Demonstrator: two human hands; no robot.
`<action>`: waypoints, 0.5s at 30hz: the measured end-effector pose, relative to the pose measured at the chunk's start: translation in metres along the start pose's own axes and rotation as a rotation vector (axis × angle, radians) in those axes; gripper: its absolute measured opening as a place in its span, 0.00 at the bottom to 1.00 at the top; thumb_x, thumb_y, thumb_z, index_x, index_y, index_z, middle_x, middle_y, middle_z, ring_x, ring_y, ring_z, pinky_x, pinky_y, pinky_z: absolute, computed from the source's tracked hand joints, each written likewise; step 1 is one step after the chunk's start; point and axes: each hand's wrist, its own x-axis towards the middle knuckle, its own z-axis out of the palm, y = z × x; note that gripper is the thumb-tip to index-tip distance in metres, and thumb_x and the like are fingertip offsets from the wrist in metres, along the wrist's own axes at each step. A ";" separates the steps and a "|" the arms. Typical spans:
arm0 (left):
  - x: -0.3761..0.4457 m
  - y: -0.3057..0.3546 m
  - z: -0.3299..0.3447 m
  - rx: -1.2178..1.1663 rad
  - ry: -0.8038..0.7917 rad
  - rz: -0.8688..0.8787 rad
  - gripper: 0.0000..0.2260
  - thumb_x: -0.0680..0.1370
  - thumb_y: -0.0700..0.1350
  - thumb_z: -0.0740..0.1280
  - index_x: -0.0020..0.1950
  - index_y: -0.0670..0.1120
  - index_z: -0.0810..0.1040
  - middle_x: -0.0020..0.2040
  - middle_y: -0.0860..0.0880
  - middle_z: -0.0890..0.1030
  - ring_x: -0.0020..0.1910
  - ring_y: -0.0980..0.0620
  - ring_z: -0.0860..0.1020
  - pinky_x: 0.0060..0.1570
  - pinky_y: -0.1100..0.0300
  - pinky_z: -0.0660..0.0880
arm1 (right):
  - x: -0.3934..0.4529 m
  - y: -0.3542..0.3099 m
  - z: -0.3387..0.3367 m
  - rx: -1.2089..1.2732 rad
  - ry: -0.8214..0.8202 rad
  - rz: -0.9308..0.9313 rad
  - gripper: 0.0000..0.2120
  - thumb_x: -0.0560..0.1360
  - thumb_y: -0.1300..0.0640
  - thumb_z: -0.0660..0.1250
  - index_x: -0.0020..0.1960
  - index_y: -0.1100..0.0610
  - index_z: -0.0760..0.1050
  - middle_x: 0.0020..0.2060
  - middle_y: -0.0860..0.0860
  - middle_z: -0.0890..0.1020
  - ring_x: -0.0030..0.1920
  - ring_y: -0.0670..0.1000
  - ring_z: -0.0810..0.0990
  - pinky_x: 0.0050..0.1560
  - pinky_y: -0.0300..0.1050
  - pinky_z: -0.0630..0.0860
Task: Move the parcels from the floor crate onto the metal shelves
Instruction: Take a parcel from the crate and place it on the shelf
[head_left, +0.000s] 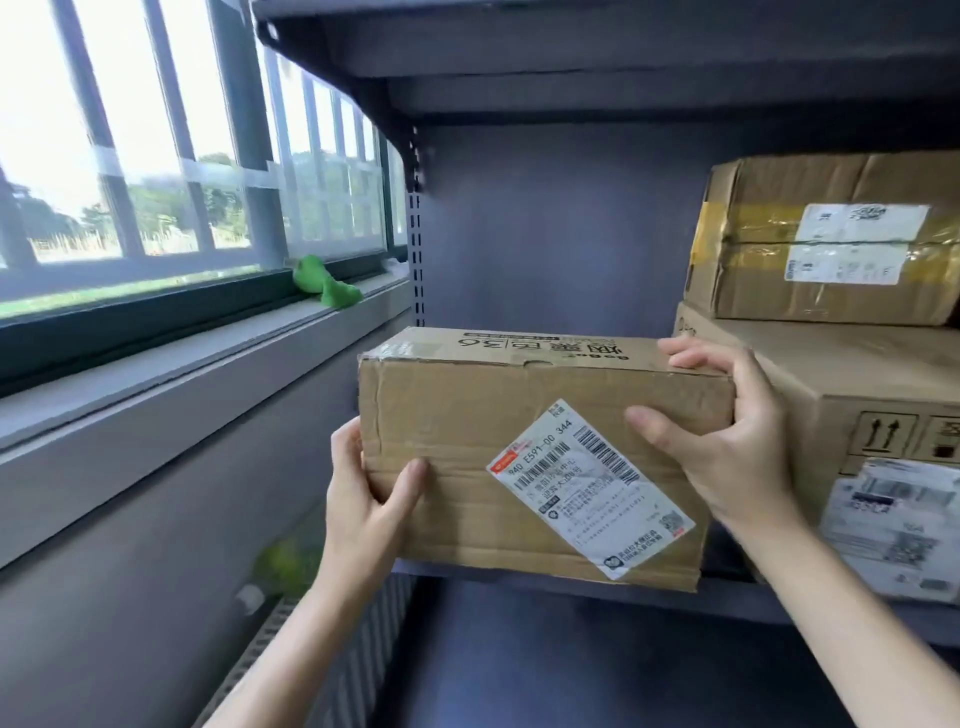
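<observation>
- Head view: brown cardboard parcel with white shipping label (535, 457) at centre, at the front edge of the grey metal shelf (727, 603).
- Left hand (363, 499) grips its 8 o'clock corner, thumb on the front face.
- Right hand (727, 441) clamps its 2 o'clock corner, fingers on top.
- Two stacked cardboard boxes (831, 322) on the shelf at 3 o'clock.

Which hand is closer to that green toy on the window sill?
The left hand. It grips the held parcel's lower left corner, on the window side below the green toy. The right hand holds the parcel's upper right corner, farther from it.
</observation>
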 end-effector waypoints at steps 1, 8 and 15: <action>-0.001 -0.007 0.002 -0.004 -0.001 0.003 0.19 0.65 0.59 0.64 0.53 0.65 0.65 0.49 0.65 0.76 0.48 0.69 0.74 0.45 0.75 0.68 | -0.002 0.005 0.002 0.004 -0.008 -0.002 0.18 0.60 0.49 0.74 0.46 0.46 0.70 0.53 0.44 0.78 0.63 0.54 0.74 0.66 0.54 0.68; 0.007 -0.028 0.006 -0.008 -0.024 0.044 0.18 0.66 0.60 0.64 0.52 0.72 0.64 0.47 0.73 0.76 0.47 0.70 0.75 0.42 0.77 0.69 | -0.004 0.025 0.005 0.002 -0.012 -0.004 0.21 0.61 0.59 0.75 0.47 0.47 0.69 0.52 0.48 0.78 0.61 0.50 0.75 0.64 0.45 0.68; 0.018 -0.024 0.005 -0.043 -0.096 0.040 0.18 0.64 0.60 0.65 0.52 0.70 0.65 0.49 0.67 0.78 0.47 0.67 0.77 0.44 0.74 0.71 | 0.000 0.031 0.006 0.007 -0.003 0.006 0.21 0.60 0.60 0.75 0.47 0.47 0.69 0.52 0.49 0.78 0.59 0.48 0.75 0.62 0.36 0.67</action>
